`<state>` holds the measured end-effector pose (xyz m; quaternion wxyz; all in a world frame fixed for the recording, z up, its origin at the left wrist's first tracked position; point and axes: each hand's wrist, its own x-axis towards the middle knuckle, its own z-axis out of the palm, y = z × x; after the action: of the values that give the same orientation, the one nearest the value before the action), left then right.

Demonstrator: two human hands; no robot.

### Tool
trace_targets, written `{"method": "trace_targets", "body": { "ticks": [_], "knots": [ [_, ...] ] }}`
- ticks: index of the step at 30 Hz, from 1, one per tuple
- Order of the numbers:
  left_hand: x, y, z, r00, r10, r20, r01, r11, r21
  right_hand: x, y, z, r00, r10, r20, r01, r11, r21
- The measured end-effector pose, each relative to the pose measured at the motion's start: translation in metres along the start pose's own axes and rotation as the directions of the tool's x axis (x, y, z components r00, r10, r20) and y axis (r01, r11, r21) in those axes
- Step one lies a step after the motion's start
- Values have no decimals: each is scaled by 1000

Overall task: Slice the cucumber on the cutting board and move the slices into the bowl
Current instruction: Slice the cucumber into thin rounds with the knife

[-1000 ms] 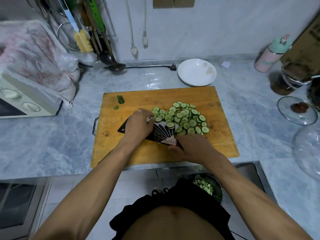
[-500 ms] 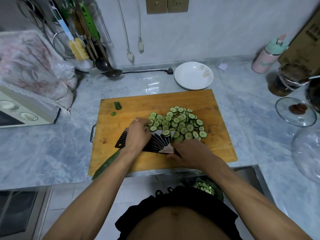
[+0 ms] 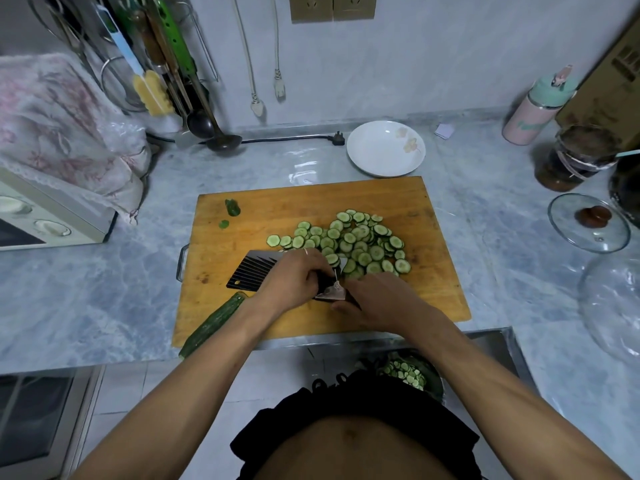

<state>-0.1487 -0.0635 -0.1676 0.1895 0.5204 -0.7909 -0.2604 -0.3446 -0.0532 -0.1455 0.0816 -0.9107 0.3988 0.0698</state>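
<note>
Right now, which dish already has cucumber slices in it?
The dark bowl below the counter edge, by the person's waist; the white plate behind the cutting board holds none.
</note>
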Motion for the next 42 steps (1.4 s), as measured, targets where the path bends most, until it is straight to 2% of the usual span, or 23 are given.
{"method": "trace_targets", "body": {
  "ticks": [5, 7, 10, 12, 15, 17, 20, 23, 25, 28, 35, 42],
  "knots": [
    [12, -4, 6, 985, -152, 85, 148, 987, 55, -7, -1, 1, 1000, 8, 11, -9, 1000, 23],
    [10, -7, 6, 975, -212, 65, 210, 977, 43, -9, -2, 1, 1000, 15, 0, -15, 999, 47],
    [-3, -5, 0, 966, -233, -108, 230, 972, -37, -13, 1, 8, 998, 56, -38, -51, 991, 126],
    [-19, 2, -6, 928, -202, -313, 182, 979, -92, -15, 2, 15, 993, 114, -39, -101, 965, 243],
    [-50, 3, -11, 769, -187, -611, 117, 981, -154, -17, -2, 22, 975, 220, -26, -178, 844, 505],
    [-71, -5, -9, 703, -227, -674, 156, 974, -166, -16, -8, 23, 958, 285, -16, -216, 760, 613],
    [-95, -32, 1, 725, -301, -619, 265, 952, -153, -11, -20, 19, 944, 329, 5, -240, 678, 694],
    [-108, -67, 7, 777, -359, -518, 380, 922, -69, -2, -37, 18, 953, 302, 6, -198, 611, 767],
    [-114, -83, 10, 786, -405, -466, 436, 899, -47, 4, -50, 18, 962, 271, 25, -187, 592, 784],
    [-121, -91, 17, 780, -442, -443, 465, 883, -62, 13, -69, 19, 970, 237, 57, -200, 639, 743],
    [-129, -92, 29, 728, -418, -542, 472, 880, -45, 19, -101, 31, 981, 185, 58, -171, 685, 708],
    [-128, -93, 28, 739, -409, -535, 467, 884, -31, 17, -117, 30, 988, 127, 89, -153, 702, 695]
  ]
}}
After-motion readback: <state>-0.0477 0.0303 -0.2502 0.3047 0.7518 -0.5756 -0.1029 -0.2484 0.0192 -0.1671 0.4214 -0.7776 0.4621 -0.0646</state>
